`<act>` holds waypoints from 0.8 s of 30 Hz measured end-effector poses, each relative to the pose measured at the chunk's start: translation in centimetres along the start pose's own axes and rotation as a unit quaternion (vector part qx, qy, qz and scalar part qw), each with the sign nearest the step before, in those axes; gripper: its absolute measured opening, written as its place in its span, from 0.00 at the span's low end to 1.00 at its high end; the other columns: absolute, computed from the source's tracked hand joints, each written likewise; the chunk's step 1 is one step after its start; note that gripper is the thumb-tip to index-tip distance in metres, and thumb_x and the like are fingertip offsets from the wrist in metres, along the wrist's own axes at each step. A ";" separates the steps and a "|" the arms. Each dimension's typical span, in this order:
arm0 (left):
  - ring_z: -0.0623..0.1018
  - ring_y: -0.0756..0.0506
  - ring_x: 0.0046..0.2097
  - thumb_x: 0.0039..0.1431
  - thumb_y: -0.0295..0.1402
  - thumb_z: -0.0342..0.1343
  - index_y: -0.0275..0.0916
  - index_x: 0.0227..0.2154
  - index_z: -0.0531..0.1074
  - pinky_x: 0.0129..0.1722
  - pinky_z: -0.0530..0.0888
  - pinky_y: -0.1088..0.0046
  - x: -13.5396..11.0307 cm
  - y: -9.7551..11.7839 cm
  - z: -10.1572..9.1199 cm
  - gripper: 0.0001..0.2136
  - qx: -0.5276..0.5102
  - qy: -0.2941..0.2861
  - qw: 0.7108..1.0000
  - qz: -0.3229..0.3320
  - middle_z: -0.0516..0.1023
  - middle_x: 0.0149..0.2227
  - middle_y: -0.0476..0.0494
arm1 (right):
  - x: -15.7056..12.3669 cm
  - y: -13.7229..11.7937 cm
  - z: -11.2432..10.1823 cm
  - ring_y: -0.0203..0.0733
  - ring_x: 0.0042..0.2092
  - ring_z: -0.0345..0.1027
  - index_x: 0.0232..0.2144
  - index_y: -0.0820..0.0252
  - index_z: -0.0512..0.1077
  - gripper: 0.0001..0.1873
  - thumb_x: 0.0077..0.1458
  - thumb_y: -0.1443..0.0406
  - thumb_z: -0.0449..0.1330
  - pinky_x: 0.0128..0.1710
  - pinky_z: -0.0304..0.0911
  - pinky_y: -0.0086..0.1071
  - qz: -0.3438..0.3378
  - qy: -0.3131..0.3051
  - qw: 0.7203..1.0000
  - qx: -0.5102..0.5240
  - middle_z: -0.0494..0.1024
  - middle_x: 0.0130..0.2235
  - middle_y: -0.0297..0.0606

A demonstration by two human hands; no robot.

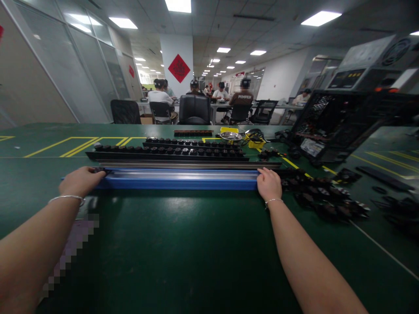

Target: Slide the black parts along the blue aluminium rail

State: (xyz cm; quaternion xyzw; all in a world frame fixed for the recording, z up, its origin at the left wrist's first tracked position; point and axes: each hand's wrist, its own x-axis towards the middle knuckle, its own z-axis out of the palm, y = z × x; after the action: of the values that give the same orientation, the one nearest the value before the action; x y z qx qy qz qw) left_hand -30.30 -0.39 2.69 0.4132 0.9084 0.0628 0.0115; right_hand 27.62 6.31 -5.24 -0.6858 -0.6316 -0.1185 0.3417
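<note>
A long blue and silver rail (178, 179) lies crosswise on the green table (183, 248) in front of me. My left hand (80, 181) is closed over its left end. My right hand (269, 184) grips its right end with curled fingers. Each wrist wears a thin bracelet. Just behind the rail lie two long black strips (166, 152) studded with round black knobs.
A heap of small black parts (322, 198) lies to the right of my right hand. An open black computer case (340, 126) stands at the right rear. A metal bowl (231, 135) and yellow items sit mid-table. Several people sit at far desks (229, 104).
</note>
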 end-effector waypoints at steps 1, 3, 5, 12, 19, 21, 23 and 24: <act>0.73 0.31 0.49 0.52 0.53 0.44 0.37 0.50 0.70 0.41 0.71 0.59 0.0 0.1 0.0 0.30 0.000 0.000 1.000 0.000 0.73 0.49 0.31 | 0.0 0.0 0.0 0.47 0.56 0.58 0.46 0.63 0.74 0.24 0.54 0.65 0.43 0.58 0.53 0.42 -0.002 0.002 1.000 0.001 0.72 0.52 0.43; 0.73 0.32 0.49 0.52 0.53 0.44 0.38 0.50 0.70 0.41 0.71 0.59 -0.1 0.2 0.0 0.30 0.001 -0.003 1.000 0.002 0.73 0.49 0.31 | 0.0 0.1 0.1 0.47 0.55 0.59 0.45 0.62 0.74 0.24 0.54 0.66 0.44 0.58 0.52 0.42 -0.007 0.008 1.000 0.005 0.73 0.51 0.43; 0.73 0.32 0.49 0.52 0.53 0.43 0.38 0.50 0.70 0.41 0.71 0.59 -0.2 0.2 0.0 0.30 0.004 -0.006 1.000 0.004 0.73 0.49 0.31 | 0.0 0.2 0.3 0.47 0.55 0.59 0.45 0.61 0.75 0.23 0.54 0.66 0.44 0.58 0.52 0.43 -0.012 0.013 1.000 0.008 0.73 0.50 0.43; 0.74 0.33 0.47 0.52 0.52 0.42 0.37 0.48 0.71 0.41 0.71 0.61 -0.2 0.2 0.2 0.30 0.013 -0.002 1.000 0.027 0.74 0.47 0.31 | 0.1 0.4 0.4 0.47 0.55 0.60 0.45 0.65 0.75 0.23 0.53 0.67 0.44 0.58 0.53 0.41 -0.017 0.017 1.000 0.005 0.73 0.51 0.46; 0.74 0.31 0.48 0.52 0.54 0.42 0.39 0.49 0.71 0.40 0.71 0.59 0.0 0.3 0.7 0.30 0.010 0.007 1.000 0.029 0.74 0.47 0.31 | 0.1 0.3 0.3 0.47 0.56 0.59 0.46 0.65 0.74 0.24 0.54 0.66 0.44 0.57 0.53 0.41 -0.011 0.004 1.000 -0.001 0.72 0.51 0.46; 0.74 0.31 0.47 0.51 0.53 0.42 0.38 0.48 0.71 0.40 0.70 0.58 0.1 0.4 0.8 0.30 0.009 0.011 0.999 0.031 0.75 0.47 0.30 | 0.1 0.3 0.3 0.47 0.56 0.59 0.46 0.66 0.74 0.24 0.55 0.66 0.43 0.58 0.52 0.41 -0.008 0.001 1.000 -0.002 0.72 0.52 0.46; 0.74 0.31 0.47 0.51 0.53 0.43 0.38 0.47 0.72 0.40 0.70 0.57 0.2 0.5 0.8 0.29 0.008 0.010 0.999 0.034 0.75 0.46 0.30 | 0.1 0.2 0.2 0.47 0.56 0.59 0.46 0.66 0.74 0.24 0.55 0.66 0.43 0.58 0.52 0.41 -0.007 0.000 1.000 -0.002 0.72 0.52 0.46; 0.74 0.31 0.47 0.51 0.53 0.43 0.37 0.46 0.72 0.40 0.70 0.57 0.2 0.5 0.8 0.29 0.008 0.010 0.999 0.036 0.75 0.46 0.30 | 0.1 0.2 0.2 0.47 0.56 0.59 0.46 0.65 0.74 0.24 0.55 0.66 0.43 0.58 0.52 0.41 -0.006 0.002 1.000 -0.001 0.72 0.52 0.46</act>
State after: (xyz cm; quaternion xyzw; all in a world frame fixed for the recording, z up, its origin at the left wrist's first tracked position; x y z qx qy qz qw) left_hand -29.97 0.16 1.93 0.4454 0.8933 0.0599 -0.0037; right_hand 27.72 6.50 -5.42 -0.6823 -0.6348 -0.1219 0.3415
